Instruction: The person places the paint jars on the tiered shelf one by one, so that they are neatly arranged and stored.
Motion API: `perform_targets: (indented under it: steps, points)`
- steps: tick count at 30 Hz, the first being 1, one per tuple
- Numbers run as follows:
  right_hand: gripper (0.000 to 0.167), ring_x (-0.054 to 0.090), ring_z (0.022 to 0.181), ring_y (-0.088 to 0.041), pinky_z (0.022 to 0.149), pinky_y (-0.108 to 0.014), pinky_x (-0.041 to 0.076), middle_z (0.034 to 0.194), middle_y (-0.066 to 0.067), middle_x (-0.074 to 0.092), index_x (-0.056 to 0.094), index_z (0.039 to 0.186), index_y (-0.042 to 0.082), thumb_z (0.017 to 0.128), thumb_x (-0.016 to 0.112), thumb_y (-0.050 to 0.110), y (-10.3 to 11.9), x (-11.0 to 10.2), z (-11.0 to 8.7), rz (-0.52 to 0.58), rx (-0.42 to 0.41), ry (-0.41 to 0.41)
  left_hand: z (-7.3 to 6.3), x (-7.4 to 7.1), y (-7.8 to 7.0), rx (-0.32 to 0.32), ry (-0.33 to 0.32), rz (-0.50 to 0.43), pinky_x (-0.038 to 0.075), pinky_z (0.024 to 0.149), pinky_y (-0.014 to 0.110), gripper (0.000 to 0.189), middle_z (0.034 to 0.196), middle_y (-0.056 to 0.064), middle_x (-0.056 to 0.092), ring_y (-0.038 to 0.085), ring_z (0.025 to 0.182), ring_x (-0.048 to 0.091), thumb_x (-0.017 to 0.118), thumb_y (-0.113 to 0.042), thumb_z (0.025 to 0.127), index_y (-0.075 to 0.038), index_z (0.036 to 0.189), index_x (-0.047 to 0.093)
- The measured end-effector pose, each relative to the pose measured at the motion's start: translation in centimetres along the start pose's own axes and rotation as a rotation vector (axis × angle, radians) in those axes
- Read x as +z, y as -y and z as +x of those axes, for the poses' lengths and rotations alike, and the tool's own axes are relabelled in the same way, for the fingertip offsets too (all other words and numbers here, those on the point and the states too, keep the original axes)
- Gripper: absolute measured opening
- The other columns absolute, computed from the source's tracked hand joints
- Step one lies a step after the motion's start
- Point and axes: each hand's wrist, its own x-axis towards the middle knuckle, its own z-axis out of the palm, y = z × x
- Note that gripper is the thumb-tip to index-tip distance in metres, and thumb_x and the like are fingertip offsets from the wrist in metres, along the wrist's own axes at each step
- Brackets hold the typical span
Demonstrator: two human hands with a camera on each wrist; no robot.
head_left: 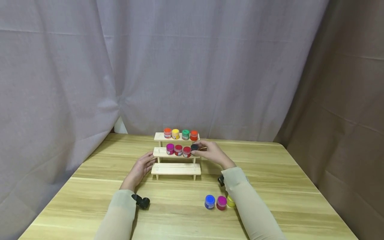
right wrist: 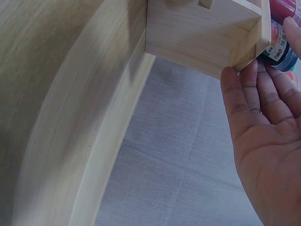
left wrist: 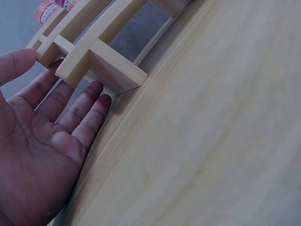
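Note:
A three-step wooden rack (head_left: 176, 169) stands on the table. At the right end of its middle step, my right hand (head_left: 212, 152) pinches a small paint jar with a black lid (head_left: 194, 147) between thumb and fingers. The right wrist view shows this dark paint jar (right wrist: 281, 51) close against the step's end, partly hidden by the hand. Beside it on that step sit a magenta jar (head_left: 170, 149) and two red jars (head_left: 186, 152). My left hand (head_left: 141, 169) is at the rack's left end, its fingers extended, with fingertips right at the wood (left wrist: 89, 61).
On the top step stand orange (head_left: 167, 133), yellow (head_left: 175, 134), green (head_left: 185, 134) and red-orange (head_left: 194, 135) jars. Blue (head_left: 209, 202), magenta (head_left: 221, 202) and yellow (head_left: 230, 201) jars stand on the table near the right forearm, which partly covers the yellow one. Grey curtain (head_left: 192, 66) hangs behind.

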Motion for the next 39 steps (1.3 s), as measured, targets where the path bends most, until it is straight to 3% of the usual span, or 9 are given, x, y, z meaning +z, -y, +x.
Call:
perform_targets:
  steps: [10, 22, 30, 39]
  points:
    - [0.037, 0.068, 0.096, -0.019, 0.092, -0.045, 0.055, 0.099, 0.0, 0.071, 0.07, 0.118, 0.011, 0.088, 0.079, 0.031, -0.3, 0.01, 0.08, -0.002, -0.007, -0.007, -0.11, 0.07, -0.11, 0.007, 0.001, -0.006, 0.035, 0.114, 0.038, 0.057, 0.156, 0.022, 0.037, 0.034, 0.141, 0.038, 0.043, -0.024, 0.105, 0.001, 0.155, 0.032]
    - [0.04, 0.067, 0.098, -0.02, 0.092, -0.04, 0.055, 0.102, -0.001, 0.071, 0.069, 0.121, 0.012, 0.088, 0.08, 0.031, 0.04, -0.24, -0.22, -0.017, 0.011, -0.005, -0.03, -0.03, 0.08, 0.009, -0.002, 0.011, 0.039, 0.111, 0.033, 0.058, 0.156, 0.023, 0.037, 0.034, 0.141, 0.039, 0.043, -0.025, 0.105, 0.001, 0.155, 0.031]
    - [0.045, 0.066, 0.1, -0.022, 0.095, -0.051, 0.053, 0.104, -0.004, 0.071, 0.067, 0.125, 0.007, 0.088, 0.079, 0.03, 0.06, -0.5, -0.73, -0.024, 0.002, 0.008, -0.01, 0.0, 0.32, 0.005, 0.008, -0.007, 0.041, 0.109, 0.032, 0.058, 0.156, 0.023, 0.037, 0.033, 0.14, 0.04, 0.043, -0.025, 0.105, 0.002, 0.155, 0.03]
    - [0.047, 0.066, 0.102, -0.02, 0.094, -0.045, 0.054, 0.107, -0.003, 0.071, 0.067, 0.126, 0.009, 0.088, 0.078, 0.036, 0.18, -0.64, -0.76, -0.041, 0.027, -0.007, -0.03, -0.05, 0.11, 0.015, -0.002, -0.001, 0.04, 0.11, 0.034, 0.057, 0.155, 0.023, 0.038, 0.034, 0.14, 0.04, 0.043, -0.024, 0.105, 0.002, 0.155, 0.031]
